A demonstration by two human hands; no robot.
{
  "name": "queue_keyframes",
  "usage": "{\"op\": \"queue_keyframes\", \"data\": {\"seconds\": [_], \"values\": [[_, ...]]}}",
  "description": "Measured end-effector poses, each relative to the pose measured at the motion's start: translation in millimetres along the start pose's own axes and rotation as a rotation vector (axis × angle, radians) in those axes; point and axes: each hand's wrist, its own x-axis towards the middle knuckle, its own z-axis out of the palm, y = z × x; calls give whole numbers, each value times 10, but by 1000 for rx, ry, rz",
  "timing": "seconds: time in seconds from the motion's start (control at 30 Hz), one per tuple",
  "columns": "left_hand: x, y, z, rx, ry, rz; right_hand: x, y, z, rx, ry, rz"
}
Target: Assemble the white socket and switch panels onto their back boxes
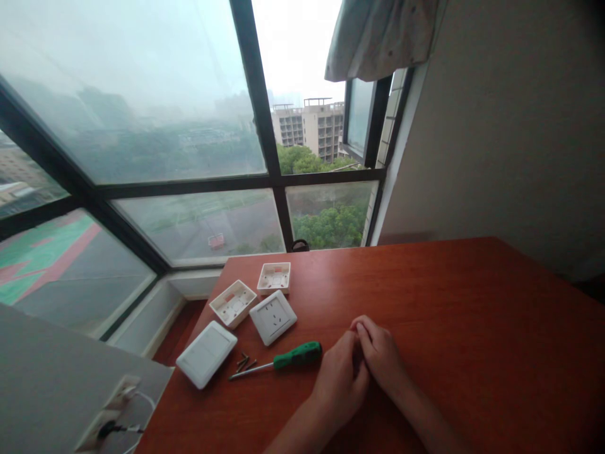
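A white plate (207,354), small screws (242,363) and a socket plate (273,317) lie on the table (472,315), then a green-handled screwdriver (288,359) near the left hand (341,376), curled against the right hand (382,353), though whether either clasps anything cannot be told.

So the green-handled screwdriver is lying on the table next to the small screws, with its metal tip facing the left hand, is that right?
Not quite: the tip faces away from the left hand. The head view shows the handle end nearest that hand. The green-handled screwdriver does lie on the table next to the small screws.
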Motion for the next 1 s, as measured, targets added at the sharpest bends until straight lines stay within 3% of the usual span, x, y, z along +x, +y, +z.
{"op": "queue_keyframes", "data": {"seconds": [1.0], "values": [[-10,18,-20,-31,-4,13,3,-17,-8,-19,-3,6]]}}
